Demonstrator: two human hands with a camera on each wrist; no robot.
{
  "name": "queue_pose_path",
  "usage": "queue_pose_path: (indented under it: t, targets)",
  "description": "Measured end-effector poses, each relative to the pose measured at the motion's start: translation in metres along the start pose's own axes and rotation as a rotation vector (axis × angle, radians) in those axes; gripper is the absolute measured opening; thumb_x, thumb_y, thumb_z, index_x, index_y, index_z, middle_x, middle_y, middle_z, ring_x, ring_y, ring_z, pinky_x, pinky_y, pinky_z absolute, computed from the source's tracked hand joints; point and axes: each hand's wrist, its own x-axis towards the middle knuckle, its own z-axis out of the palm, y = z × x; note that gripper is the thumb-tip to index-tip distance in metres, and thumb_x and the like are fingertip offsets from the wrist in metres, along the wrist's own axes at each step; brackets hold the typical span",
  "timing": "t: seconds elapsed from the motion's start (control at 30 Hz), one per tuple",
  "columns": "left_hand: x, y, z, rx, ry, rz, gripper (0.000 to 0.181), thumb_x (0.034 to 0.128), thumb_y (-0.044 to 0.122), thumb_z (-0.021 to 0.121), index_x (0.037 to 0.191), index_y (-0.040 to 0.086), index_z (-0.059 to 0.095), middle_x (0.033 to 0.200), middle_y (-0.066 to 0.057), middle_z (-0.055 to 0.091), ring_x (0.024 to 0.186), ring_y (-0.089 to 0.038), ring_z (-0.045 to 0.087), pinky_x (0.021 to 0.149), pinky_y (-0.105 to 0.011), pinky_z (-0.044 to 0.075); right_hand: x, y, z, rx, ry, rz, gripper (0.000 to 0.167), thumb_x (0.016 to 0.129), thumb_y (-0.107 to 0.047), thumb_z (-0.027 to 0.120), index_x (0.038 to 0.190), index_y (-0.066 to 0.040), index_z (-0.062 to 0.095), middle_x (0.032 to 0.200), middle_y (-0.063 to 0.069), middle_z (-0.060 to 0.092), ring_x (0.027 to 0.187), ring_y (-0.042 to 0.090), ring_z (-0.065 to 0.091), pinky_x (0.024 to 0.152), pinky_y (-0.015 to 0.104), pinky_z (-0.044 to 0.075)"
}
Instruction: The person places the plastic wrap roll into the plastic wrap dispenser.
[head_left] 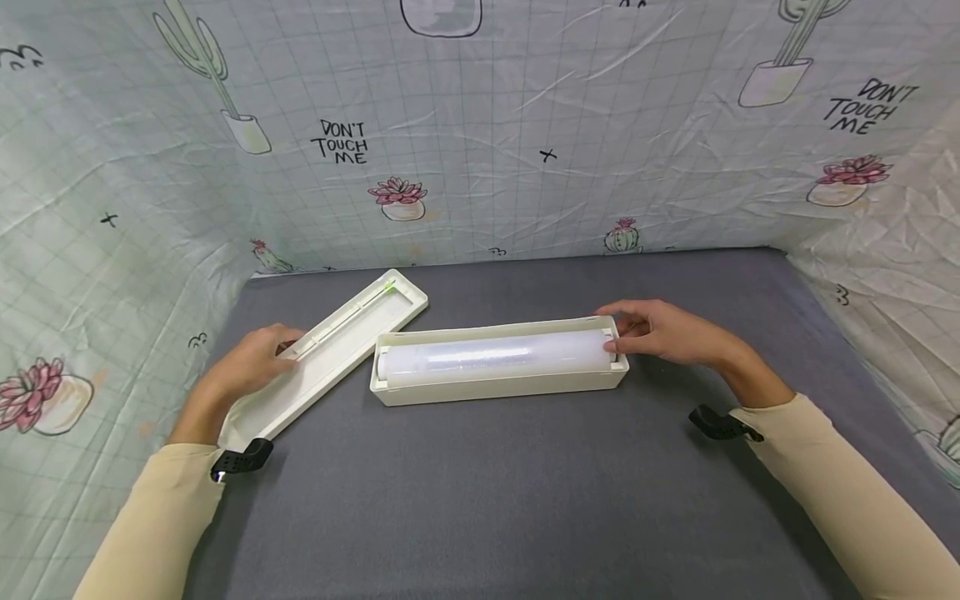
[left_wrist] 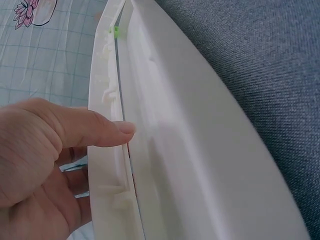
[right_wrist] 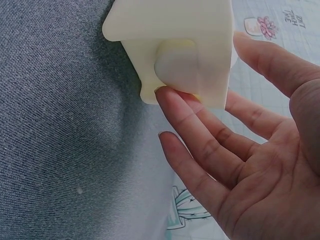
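Note:
A long white box (head_left: 495, 388) lies on the grey surface with a roll of clear film (head_left: 495, 354) inside. Left of it, the white lid (head_left: 337, 354) lies slanted, its hollow side up, with a green piece (head_left: 390, 286) near its far end. My left hand (head_left: 251, 362) pinches the lid's outer edge, thumb inside the rim, as the left wrist view shows (left_wrist: 45, 155). At the box's right end, my right hand (head_left: 667, 333) has its thumb at the roll's end; in the right wrist view, fingertips (right_wrist: 167, 97) touch the box's end wall (right_wrist: 212, 60).
The grey cloth surface (head_left: 510, 492) reaches back to a patterned curtain (head_left: 495, 150) with cactus drawings, which also hangs at the left and right sides. A black strap (head_left: 243, 458) is on the left wrist, another black strap (head_left: 720, 423) on the right.

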Motion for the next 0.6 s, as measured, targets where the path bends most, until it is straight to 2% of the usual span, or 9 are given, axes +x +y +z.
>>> queue_pose_path:
  t: [0.13, 0.37, 0.6]
  targets:
    - [0.0, 0.001, 0.0011, -0.009, 0.004, -0.012, 0.042, 0.0829, -0.008, 0.069, 0.124, -0.008, 0.066, 0.115, -0.026, 0.067, 0.101, -0.038, 0.063, 0.087, -0.051, 0.048, 0.0005, -0.0005, -0.0005, 0.005, -0.003, 0.001, 0.061, 0.096, -0.027, 0.072, 0.148, -0.006, 0.048, 0.11, 0.01, 0.069, 0.103, 0.026, 0.067, 0.082, 0.03, 0.052]
    - [-0.0029, 0.0013, 0.0058, -0.025, 0.002, -0.041, 0.042, 0.085, -0.006, 0.069, 0.127, -0.007, 0.064, 0.117, -0.026, 0.068, 0.106, -0.04, 0.063, 0.089, -0.052, 0.047, 0.0006, -0.0003, -0.0022, 0.006, -0.011, -0.006, 0.061, 0.096, -0.026, 0.071, 0.148, -0.006, 0.048, 0.107, 0.01, 0.069, 0.1, 0.024, 0.067, 0.08, 0.03, 0.052]
    - [-0.0039, 0.005, 0.0044, -0.045, -0.017, -0.082, 0.046, 0.0871, -0.005, 0.069, 0.132, -0.008, 0.058, 0.119, -0.03, 0.067, 0.11, -0.044, 0.063, 0.091, -0.055, 0.047, 0.0006, 0.0001, -0.0047, 0.002, -0.019, -0.007, 0.061, 0.096, -0.027, 0.071, 0.148, -0.005, 0.048, 0.107, 0.009, 0.069, 0.1, 0.024, 0.066, 0.081, 0.03, 0.051]
